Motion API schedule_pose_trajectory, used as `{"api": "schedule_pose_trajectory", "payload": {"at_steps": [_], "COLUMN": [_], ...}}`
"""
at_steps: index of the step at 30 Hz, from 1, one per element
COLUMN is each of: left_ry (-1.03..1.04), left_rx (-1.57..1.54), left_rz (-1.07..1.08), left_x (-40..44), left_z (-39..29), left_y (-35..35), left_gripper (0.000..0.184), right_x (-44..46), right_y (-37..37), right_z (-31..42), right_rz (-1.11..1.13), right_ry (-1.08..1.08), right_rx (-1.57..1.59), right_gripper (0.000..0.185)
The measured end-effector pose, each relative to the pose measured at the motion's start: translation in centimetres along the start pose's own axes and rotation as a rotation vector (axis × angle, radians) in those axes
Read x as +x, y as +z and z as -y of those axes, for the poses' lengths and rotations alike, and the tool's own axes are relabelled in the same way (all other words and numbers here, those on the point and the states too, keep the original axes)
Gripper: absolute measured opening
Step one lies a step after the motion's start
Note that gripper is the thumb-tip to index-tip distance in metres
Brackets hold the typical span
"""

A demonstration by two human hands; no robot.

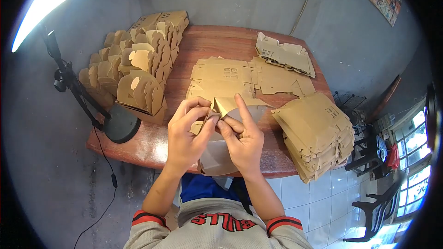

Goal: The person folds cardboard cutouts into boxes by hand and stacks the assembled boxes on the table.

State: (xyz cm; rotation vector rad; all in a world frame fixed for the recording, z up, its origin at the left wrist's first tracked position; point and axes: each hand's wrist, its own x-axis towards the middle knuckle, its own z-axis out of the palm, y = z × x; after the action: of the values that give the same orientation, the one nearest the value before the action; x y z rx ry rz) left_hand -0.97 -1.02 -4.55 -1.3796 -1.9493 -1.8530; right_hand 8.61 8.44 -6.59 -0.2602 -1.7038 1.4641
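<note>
Near the table's front edge, a partly folded brown cardboard box (224,105) is held between my two hands. My left hand (187,131) is closed, with thumb and fingers pinching a folded edge of it. My right hand (243,144) grips the same piece from the other side, thumb and bent fingers on the card and the index finger pointing up. A greyish panel (217,157) hangs below, between the wrists. The fingertips partly hide the fold. Just beyond lies a stack of flat cardboard blanks (221,73), the top one marked "EAT ME!".
Folded boxes (138,83) stand in rows at the table's left, beside a black lamp base (121,123). More flat blanks (316,127) are piled at the right edge, overhanging it. Another pile (284,54) lies at the back right of the reddish wooden table (212,41). A dark chair (376,212) stands beyond.
</note>
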Motion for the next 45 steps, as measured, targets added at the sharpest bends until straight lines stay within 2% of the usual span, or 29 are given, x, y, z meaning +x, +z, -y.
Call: {"api": "schedule_pose_trajectory", "payload": {"at_steps": [4, 11, 16, 19, 22, 26, 28, 34, 37, 40, 45], "left_ry": [0.005, 0.104, 0.012, 0.14, 0.141, 0.251, 0.241, 0.273, 0.207, 0.185, 0.311], "left_rx": [0.065, 0.158, 0.076, 0.16, 0.206, 0.202, 0.216, 0.308, 0.202, 0.224, 0.393], "left_rz": [0.088, 0.054, 0.137, 0.069, -0.017, 0.025, -0.01, 0.109, 0.066, -0.014, -0.169], "left_x": [0.6, 0.3, 0.8, 0.5, -0.1, 0.0, -0.3, -0.1, -0.5, -1.0, -1.4], "left_z": [-1.5, -1.7, -1.5, -1.0, -1.4, -1.1, -1.2, -1.7, -0.2, 0.5, 1.5], "left_y": [-0.8, -0.5, -1.4, -1.1, -0.3, -0.7, -0.4, -1.1, -0.8, -0.1, 0.9], "left_gripper": [0.012, 0.01, 0.01, 0.011, 0.008, 0.013, 0.013, 0.02, 0.026, 0.027, 0.026], "right_x": [0.5, 0.4, 0.8, 0.7, 0.4, 0.7, 0.6, 0.7, 0.8, 0.7, 0.6], "right_y": [-0.6, -0.3, -1.3, -1.2, -1.0, -1.1, -1.1, -1.2, -0.8, -0.4, 0.9], "right_z": [-0.5, -1.0, -0.2, -0.7, -0.9, -0.9, -0.7, -0.5, -0.8, -0.9, -0.4], "right_rz": [-0.005, -0.083, 0.024, 0.04, 0.071, 0.107, 0.131, 0.081, 0.069, 0.073, 0.051], "right_ry": [-0.057, -0.172, -0.105, -0.111, -0.096, -0.095, -0.063, 0.002, -0.005, -0.003, -0.084], "right_rx": [-0.098, -0.183, -0.153, -0.113, -0.038, 0.143, 0.148, 0.117, 0.079, 0.062, -0.139], "right_gripper": [0.061, 0.055, 0.056, 0.056, 0.057, 0.062, 0.062, 0.059, 0.054, 0.05, 0.05]}}
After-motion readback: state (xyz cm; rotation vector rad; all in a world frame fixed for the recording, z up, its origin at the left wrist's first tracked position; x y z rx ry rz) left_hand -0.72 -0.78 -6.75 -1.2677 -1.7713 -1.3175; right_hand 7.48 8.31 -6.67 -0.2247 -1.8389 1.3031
